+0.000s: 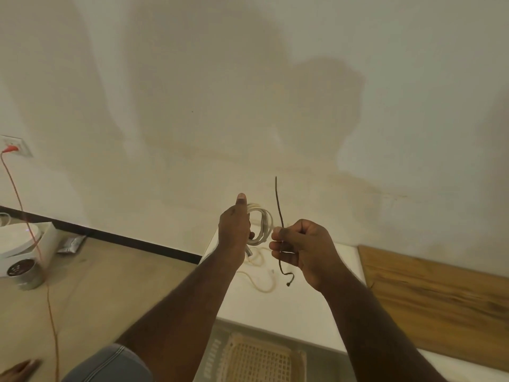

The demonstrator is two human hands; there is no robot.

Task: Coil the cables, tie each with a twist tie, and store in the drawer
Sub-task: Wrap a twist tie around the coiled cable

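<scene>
Your left hand point(234, 230) grips a coiled white cable point(261, 226), thumb stretched up along the loops and the other fingers wrapped round the bundle from behind; a connector end hangs just below that hand. Your right hand point(300, 249) sits just beside the coil, its fingers point(278, 233) curled and pinching a dark twist tie point(279, 205), which stands nearly upright above them and trails in a small curl below them. Both hands are raised over a white counter point(289, 307), where a loose length of cream cable point(261, 282) lies beneath your fingers. Nearer you than the hands, below the counter's edge, an open drawer point(220, 354) shows a woven mesh basket point(259, 359). To the right of your right hand a wooden board point(435, 299) leans against the wall.
</scene>
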